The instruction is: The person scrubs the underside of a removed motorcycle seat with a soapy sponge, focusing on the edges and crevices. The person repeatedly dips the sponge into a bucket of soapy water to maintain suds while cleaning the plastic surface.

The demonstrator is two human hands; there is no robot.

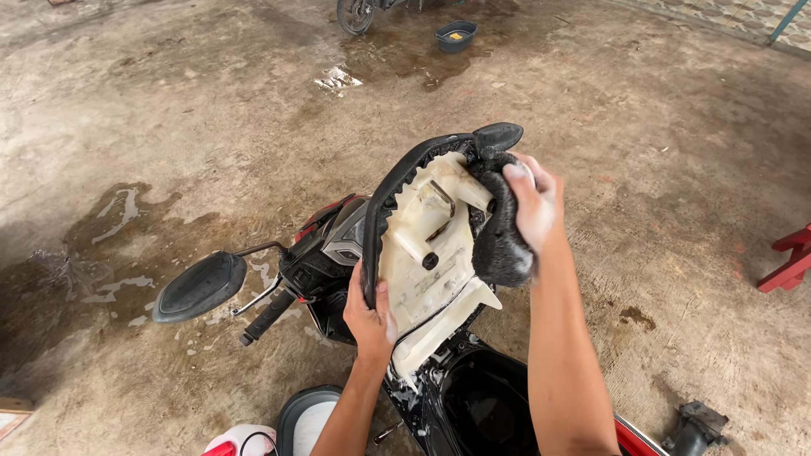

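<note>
A scooter [329,245] stands below me with its seat [431,245] lifted, showing the seat's cream plastic underside and black edge. My left hand [369,314] grips the seat's left edge and holds it up. My right hand [535,203], wet with suds, presses a dark soapy wash mitt [500,236] against the upper right of the underside. Under the seat, the black storage compartment [486,405] is exposed.
The concrete floor [169,127] is wet in patches. A dark basin [456,35] and another bike's wheel [355,15] are at the far top. The scooter's left mirror [200,285] and handlebar grip [266,317] stick out left. A red stand [790,262] is at right.
</note>
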